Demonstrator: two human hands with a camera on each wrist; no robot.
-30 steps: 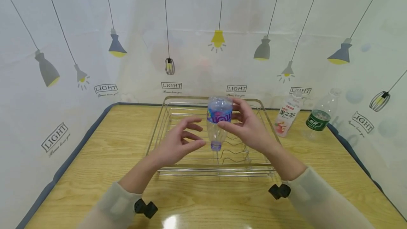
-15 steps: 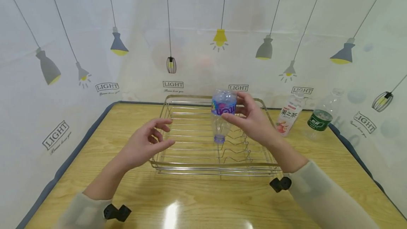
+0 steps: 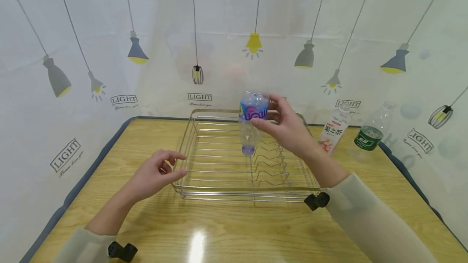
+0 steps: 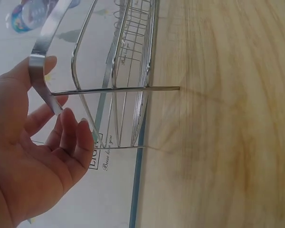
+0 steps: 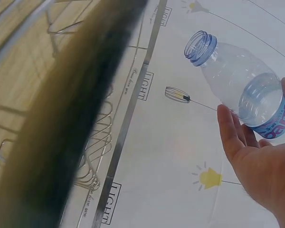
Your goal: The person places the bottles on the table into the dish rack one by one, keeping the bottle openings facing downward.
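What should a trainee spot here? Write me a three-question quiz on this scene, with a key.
1. Multiple choice: What holds the purple-labelled bottle?
A: only the left hand
B: only the right hand
C: both hands

2. True or false: In the head view, that bottle's mouth end points upward.

3. Fill in: In the head view, the rightmost bottle wears a ____ label.

Key: 1: B. 2: False; it points downward. 3: green.
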